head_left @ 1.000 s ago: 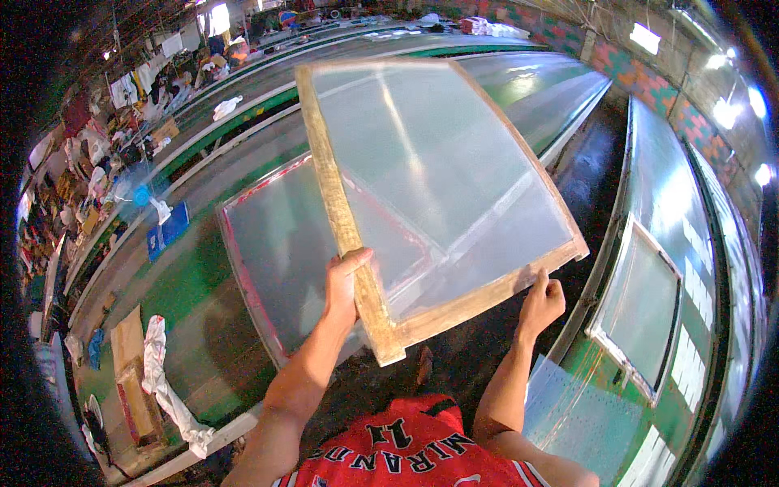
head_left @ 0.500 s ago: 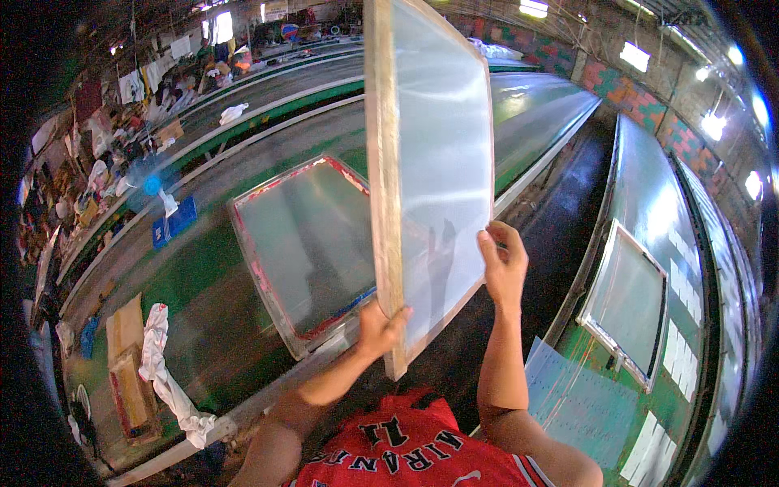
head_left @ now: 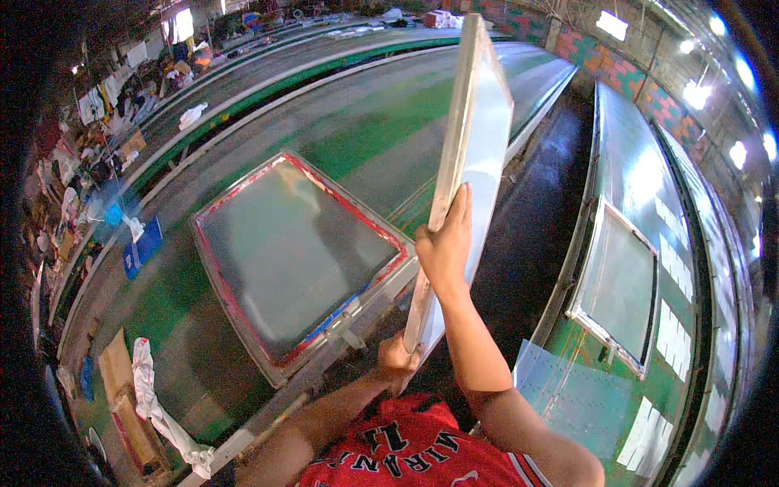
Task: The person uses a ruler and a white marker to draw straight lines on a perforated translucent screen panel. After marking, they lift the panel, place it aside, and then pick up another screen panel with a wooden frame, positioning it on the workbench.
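A wood-edged screen-printing frame [head_left: 464, 138] with pale mesh stands upright in front of me, seen almost edge-on. My left hand [head_left: 399, 357] is closed round its lower end, close to my body. Higher up, my right hand [head_left: 448, 243] grips the same wooden edge, its fingers lying along the side. Left of it, a second screen-printing frame [head_left: 300, 260] lies flat on the long green table [head_left: 349, 105]. Red tape borders its mesh, with a blue strip on the near side. The held frame's far mesh side is mostly hidden.
Dark floor [head_left: 527, 235] separates the tables. A third screen frame [head_left: 614, 280], a clear bluish sheet [head_left: 568, 398] and white paper strips [head_left: 645, 438] lie on the right table. At left are a white cloth [head_left: 158, 410], a wooden piece [head_left: 130, 398] and a blue box [head_left: 144, 247].
The held frame has turned edge-on and shifted right. My right hand has moved from its far side edge to the near wooden edge, above my left hand. The view has shifted.
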### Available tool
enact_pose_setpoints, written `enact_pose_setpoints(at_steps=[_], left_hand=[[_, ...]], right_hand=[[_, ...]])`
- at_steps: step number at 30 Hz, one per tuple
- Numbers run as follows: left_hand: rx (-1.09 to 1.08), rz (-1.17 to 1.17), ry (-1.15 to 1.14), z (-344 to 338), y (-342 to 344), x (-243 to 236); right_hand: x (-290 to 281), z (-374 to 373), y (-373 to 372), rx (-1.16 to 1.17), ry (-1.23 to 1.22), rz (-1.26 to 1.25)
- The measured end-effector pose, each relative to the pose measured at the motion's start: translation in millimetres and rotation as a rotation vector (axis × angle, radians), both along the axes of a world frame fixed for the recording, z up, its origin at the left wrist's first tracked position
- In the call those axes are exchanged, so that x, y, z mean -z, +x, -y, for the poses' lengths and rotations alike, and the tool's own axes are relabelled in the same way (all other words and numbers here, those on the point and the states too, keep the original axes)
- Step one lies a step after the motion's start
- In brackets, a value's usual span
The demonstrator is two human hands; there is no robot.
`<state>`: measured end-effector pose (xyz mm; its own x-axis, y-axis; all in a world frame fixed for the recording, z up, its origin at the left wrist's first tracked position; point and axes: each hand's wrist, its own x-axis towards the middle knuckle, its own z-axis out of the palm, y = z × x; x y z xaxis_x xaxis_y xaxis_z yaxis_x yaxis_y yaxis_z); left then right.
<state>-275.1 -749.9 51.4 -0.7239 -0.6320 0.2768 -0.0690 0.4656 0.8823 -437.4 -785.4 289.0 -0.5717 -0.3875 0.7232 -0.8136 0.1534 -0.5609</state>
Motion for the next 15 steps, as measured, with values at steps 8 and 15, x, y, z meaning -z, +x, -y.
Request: enact_pose_setpoints(at_steps=[8,15], left_hand=[[-0.071,0.068,-0.096,26.9,0.0,-56.7],[0.058,-0.198,0.297,88.2,21.9,-150.7]], right_hand=[[-8.3,-32.8,-23.4,-0.238,-0.164,0.083],[57.7,-111.5,1.3,0.143,-0.287,0.494]])
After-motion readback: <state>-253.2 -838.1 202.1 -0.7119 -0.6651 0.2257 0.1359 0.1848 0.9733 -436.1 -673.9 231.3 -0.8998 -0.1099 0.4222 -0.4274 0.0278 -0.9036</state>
